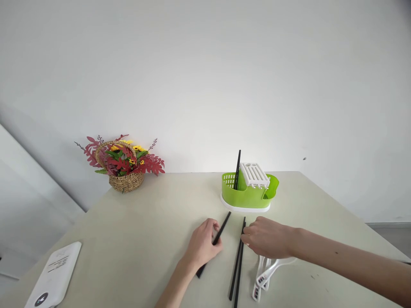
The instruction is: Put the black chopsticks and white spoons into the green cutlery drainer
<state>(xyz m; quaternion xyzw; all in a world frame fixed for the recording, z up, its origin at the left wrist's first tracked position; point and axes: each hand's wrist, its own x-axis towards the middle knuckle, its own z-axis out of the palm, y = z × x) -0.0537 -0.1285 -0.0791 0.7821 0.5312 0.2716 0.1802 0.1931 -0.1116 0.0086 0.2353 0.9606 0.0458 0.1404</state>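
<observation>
My left hand (204,240) is closed around black chopsticks (221,229), which slant up to the right over the table. To the right, more black chopsticks (238,267) stretch across the tabletop. My right hand (261,237) has its fingers curled around their upper part; the fingertips are partly hidden. Below my right hand and forearm lie several white utensils (263,280), their handles toward me and their far ends partly covered. Beyond both hands stands a green cutlery holder (237,198) with a white slotted rack (254,174). Black chopsticks (237,169) stand upright in its left compartment.
A wicker basket (126,182) of red leaves and yellow flowers stands at the back left of the table (144,231). At the near left lies a white box-shaped device (56,271). Behind the table rises a plain wall (205,85).
</observation>
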